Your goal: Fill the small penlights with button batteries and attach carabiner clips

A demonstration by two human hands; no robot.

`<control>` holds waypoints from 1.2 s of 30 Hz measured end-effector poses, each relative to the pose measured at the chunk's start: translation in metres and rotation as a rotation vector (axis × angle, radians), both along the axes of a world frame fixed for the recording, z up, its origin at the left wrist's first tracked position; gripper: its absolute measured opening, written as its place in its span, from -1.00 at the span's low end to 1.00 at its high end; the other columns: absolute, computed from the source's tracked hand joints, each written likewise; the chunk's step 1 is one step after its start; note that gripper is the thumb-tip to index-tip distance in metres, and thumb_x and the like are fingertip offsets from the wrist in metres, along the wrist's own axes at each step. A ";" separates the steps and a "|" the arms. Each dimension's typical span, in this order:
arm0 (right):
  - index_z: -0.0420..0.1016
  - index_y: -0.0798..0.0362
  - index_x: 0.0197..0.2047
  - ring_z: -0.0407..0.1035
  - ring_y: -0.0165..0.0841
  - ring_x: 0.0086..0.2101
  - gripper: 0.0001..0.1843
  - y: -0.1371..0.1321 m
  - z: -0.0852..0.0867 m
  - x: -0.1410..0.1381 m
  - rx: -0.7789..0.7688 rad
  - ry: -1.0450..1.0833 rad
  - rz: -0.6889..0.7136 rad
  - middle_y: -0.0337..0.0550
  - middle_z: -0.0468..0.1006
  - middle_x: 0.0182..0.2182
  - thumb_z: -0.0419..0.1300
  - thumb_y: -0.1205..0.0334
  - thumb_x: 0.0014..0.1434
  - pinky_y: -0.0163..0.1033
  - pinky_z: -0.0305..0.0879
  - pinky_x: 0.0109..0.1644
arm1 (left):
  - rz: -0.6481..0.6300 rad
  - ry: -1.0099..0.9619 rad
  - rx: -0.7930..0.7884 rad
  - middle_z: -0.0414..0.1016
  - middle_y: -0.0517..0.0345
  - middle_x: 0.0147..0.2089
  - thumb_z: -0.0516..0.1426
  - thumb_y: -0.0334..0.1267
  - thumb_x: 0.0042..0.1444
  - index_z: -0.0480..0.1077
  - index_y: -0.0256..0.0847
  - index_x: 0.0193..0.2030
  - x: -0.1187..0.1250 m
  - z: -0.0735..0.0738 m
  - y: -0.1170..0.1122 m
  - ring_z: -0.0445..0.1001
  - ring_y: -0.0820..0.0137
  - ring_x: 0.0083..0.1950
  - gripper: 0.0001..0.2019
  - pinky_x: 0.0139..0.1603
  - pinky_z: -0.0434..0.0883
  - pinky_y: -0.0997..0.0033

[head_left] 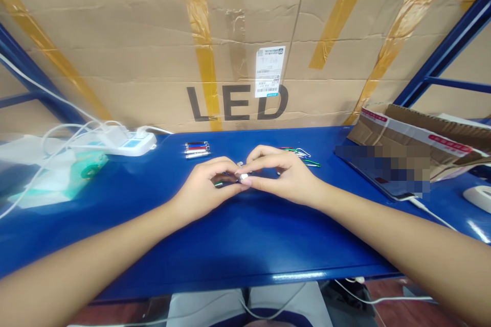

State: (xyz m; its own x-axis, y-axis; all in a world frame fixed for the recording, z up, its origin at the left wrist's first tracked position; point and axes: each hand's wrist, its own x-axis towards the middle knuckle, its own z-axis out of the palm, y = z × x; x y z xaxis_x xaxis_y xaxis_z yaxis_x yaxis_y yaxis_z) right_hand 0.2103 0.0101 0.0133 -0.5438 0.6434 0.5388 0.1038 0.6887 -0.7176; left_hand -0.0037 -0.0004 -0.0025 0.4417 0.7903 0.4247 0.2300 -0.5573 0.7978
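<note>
Above the middle of the blue table, my left hand [205,184] and my right hand [286,173] meet fingertip to fingertip. Both are closed in a pinch on a small object with a shiny white end [244,177]; fingers hide most of it, so its kind is unclear. A bit of green shows in the gap under my left fingers. Beyond my left hand lie several slim metallic tubes [197,149] in a row, dark, red, blue and silver. Behind my right hand, partly covered by it, are several coloured carabiners [303,154], green, silver and red.
On the left, a white power strip [130,143] with cables sits beside a green-and-white soft pack [72,176]. At right are a charging phone or tablet [374,176], partly blurred, an open cardboard box [414,133] and a white mouse [477,198]. A large carton [153,51] stands behind the table [245,245].
</note>
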 end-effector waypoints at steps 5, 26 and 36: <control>0.70 -0.11 -0.13 0.42 -0.40 -0.27 -0.80 0.002 -0.002 0.000 0.068 0.008 0.025 -0.22 0.48 -0.31 0.37 0.29 0.15 -0.22 0.41 -0.11 | 0.040 0.035 0.057 0.53 0.10 -0.25 0.31 -0.22 0.12 0.55 -0.22 -0.26 0.000 0.001 0.000 0.50 0.40 -0.23 -0.87 -0.15 0.49 0.40; 0.55 0.08 -0.17 0.43 -0.26 -0.13 -0.84 0.026 -0.017 0.010 0.258 -0.379 -0.299 -0.06 0.53 -0.17 0.20 0.42 0.19 -0.10 0.38 0.00 | 0.045 0.030 0.059 0.55 0.06 -0.12 0.31 -0.31 0.10 0.58 -0.19 -0.20 -0.002 -0.003 0.006 0.56 0.31 -0.06 -0.89 0.05 0.55 0.26; 0.55 0.07 -0.19 0.46 -0.26 -0.17 -0.88 0.041 -0.030 0.013 0.170 -0.583 -0.346 -0.06 0.57 -0.18 0.23 0.41 0.20 -0.14 0.36 0.00 | 0.061 -0.001 -0.029 0.53 0.07 -0.14 0.32 -0.29 0.07 0.58 -0.20 -0.22 -0.002 -0.005 0.006 0.56 0.33 -0.09 -0.88 0.00 0.60 0.30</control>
State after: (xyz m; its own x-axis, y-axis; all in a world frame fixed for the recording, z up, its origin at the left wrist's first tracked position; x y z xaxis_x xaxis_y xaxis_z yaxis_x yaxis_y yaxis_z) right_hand 0.2233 0.0508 -0.0170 -0.5541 0.7642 0.3301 0.6727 0.6447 -0.3631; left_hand -0.0056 0.0057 -0.0077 0.3918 0.8277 0.4018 0.2625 -0.5191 0.8134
